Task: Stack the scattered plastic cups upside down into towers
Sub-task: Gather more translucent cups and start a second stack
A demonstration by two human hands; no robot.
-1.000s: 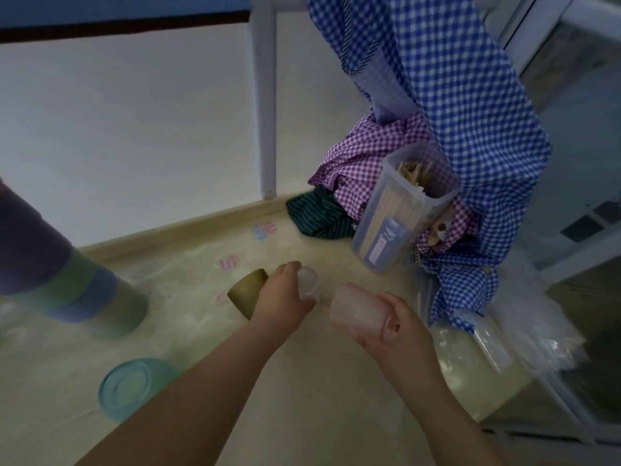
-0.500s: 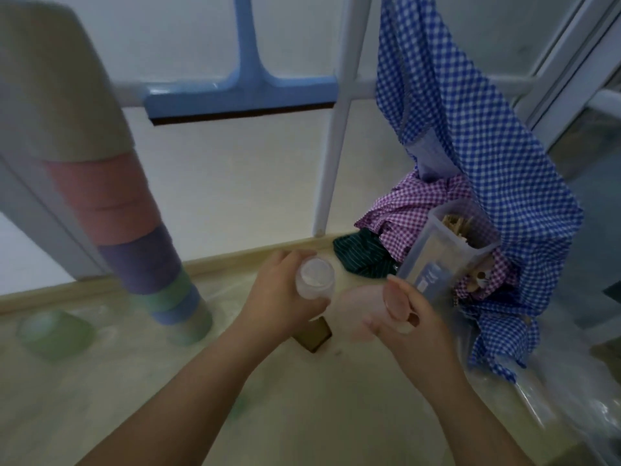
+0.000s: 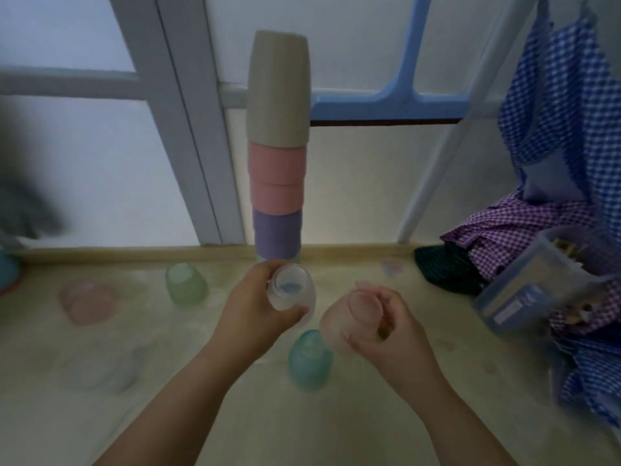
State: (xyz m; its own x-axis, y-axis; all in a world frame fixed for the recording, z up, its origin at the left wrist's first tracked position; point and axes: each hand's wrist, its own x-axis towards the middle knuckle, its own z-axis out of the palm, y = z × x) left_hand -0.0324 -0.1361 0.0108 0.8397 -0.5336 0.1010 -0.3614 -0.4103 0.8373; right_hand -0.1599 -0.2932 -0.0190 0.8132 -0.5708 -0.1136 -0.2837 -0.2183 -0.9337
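Note:
A tall tower of upside-down cups (image 3: 277,156) stands at the back against the wall: beige on top, pink ones below, then purple. My left hand (image 3: 255,311) grips a clear cup (image 3: 291,291) just in front of the tower's foot. My right hand (image 3: 383,327) holds a pale pink translucent cup (image 3: 339,327) beside it. Upside down on the floor sit a teal cup (image 3: 311,361) under my hands, a green cup (image 3: 185,288) to the left, a pink cup (image 3: 89,301) farther left and a faint clear cup (image 3: 104,368) at the near left.
A white rack leg (image 3: 188,129) and a blue bar (image 3: 386,102) stand behind the tower. Blue checked cloth (image 3: 564,105), purple checked cloth (image 3: 517,230) and a clear plastic container of sticks (image 3: 531,290) crowd the right side. A blue object (image 3: 6,270) sits at the far left edge.
The view has swung left and up, so the tower is now centred and seen whole. Both hands keep their cups; more loose cups have come into view on the left.

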